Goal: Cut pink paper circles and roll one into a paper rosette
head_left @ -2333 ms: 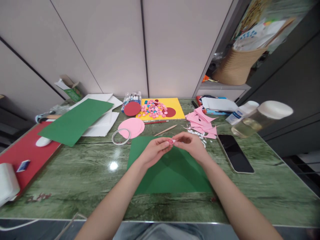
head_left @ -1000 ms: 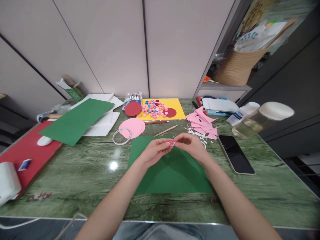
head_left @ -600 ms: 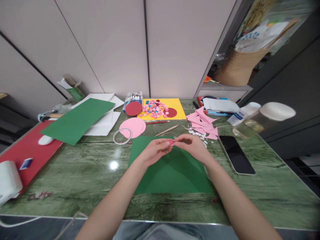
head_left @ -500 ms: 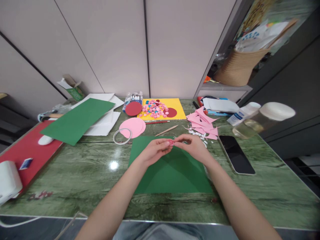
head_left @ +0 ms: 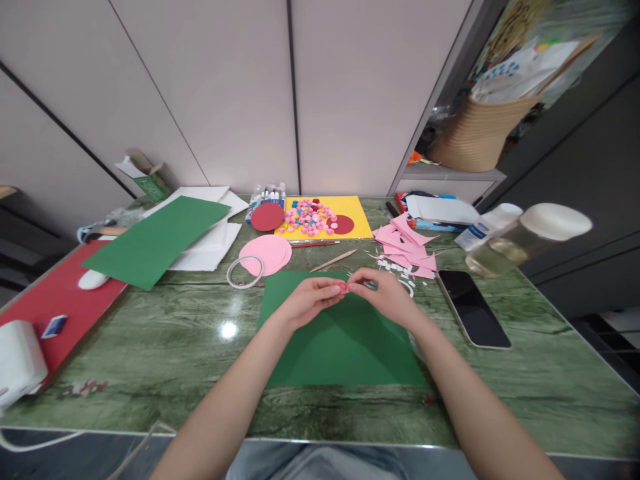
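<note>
Fingertips of my left hand (head_left: 311, 301) and my right hand (head_left: 384, 293) meet over a green sheet (head_left: 345, 347). Between them is a small pink round piece (head_left: 343, 287), which my left thumb and fingers pinch from one side. My right thumb and index finger close on its other edge. Whether it is a rolled strip is too small to tell. White scraps (head_left: 400, 268) and part of a white-handled tool, perhaps scissors (head_left: 410, 288), show just beyond my right hand. A pointed wooden stick (head_left: 333, 261) lies past the green sheet's far edge.
Small pink, blue and yellow pieces (head_left: 310, 217) are heaped on a yellow sheet (head_left: 357, 210). Pink circles (head_left: 273, 250), a tape ring (head_left: 230, 275) and pink offcuts (head_left: 405, 245) lie nearby. At right are a phone (head_left: 473, 308) and a lidded jar (head_left: 525, 240); a red sheet (head_left: 75, 320) is left.
Both hands stay nearly in place around the pink piece. My right fingers have shifted slightly, and more of the white-handled tool shows behind them.
</note>
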A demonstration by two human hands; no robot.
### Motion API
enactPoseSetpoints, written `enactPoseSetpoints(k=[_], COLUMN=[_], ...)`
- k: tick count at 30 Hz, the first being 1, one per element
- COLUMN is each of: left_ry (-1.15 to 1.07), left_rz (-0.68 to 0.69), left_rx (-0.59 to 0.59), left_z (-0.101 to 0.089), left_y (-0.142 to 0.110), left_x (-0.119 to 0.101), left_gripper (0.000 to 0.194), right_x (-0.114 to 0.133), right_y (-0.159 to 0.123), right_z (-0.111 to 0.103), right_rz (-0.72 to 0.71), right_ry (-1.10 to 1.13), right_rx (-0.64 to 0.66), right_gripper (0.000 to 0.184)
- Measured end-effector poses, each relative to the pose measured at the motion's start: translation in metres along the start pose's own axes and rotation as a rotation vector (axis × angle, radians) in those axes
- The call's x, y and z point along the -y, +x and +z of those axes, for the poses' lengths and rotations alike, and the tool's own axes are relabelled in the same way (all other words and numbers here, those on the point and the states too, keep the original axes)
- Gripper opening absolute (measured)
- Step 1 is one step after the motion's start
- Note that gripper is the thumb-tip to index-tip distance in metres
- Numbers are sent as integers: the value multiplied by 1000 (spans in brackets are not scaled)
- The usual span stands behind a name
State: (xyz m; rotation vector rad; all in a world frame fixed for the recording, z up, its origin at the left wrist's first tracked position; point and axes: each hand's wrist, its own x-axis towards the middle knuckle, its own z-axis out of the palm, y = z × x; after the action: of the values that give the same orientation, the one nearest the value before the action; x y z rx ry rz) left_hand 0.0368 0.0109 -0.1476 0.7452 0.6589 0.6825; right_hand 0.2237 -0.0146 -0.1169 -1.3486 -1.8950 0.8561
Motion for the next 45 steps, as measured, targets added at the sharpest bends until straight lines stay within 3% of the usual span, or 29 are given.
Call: enactPoseSetpoints(k=[9, 18, 23, 27, 32, 35, 36, 40, 42, 45], left_ry=[26, 137, 246, 326, 391, 452, 482, 772, 969, 1178], left_rz=[-12, 38, 89, 71, 109, 172, 193, 425, 599, 819], left_rx=[12, 131, 121, 130, 107, 62, 40, -120, -206, -283], left_z=[-3, -4, 1, 5, 11, 14, 16, 21, 22, 23], left_y=[2, 2, 0, -2, -3, -5, -6, -9, -10, -11], left_x=[1, 0, -2, -2, -1, -3, -4, -3, 0, 3], left_gripper=[20, 17, 20, 22, 23, 24, 24, 18, 15, 15], right_x=[-1, -2, -3, -10, -42, -72, -80, -89, -73, -37], right_y=[0, -1, 0, 3, 7, 7, 6, 2, 1, -3], right_z=[3, 5, 8, 7, -18, -41, -48, -59, -53, -33], right_rz=[-63, 19, 41, 89, 187, 204, 208, 290, 190, -167], right_ry=[-64, -18, -7, -22, -108, -265, -337, -599, -635, -572], right_rx=[22, 65, 45, -98, -460, -758, -791, -721, -750, -723], right_gripper=[12, 15, 17, 18, 18, 16, 23, 44, 37, 20])
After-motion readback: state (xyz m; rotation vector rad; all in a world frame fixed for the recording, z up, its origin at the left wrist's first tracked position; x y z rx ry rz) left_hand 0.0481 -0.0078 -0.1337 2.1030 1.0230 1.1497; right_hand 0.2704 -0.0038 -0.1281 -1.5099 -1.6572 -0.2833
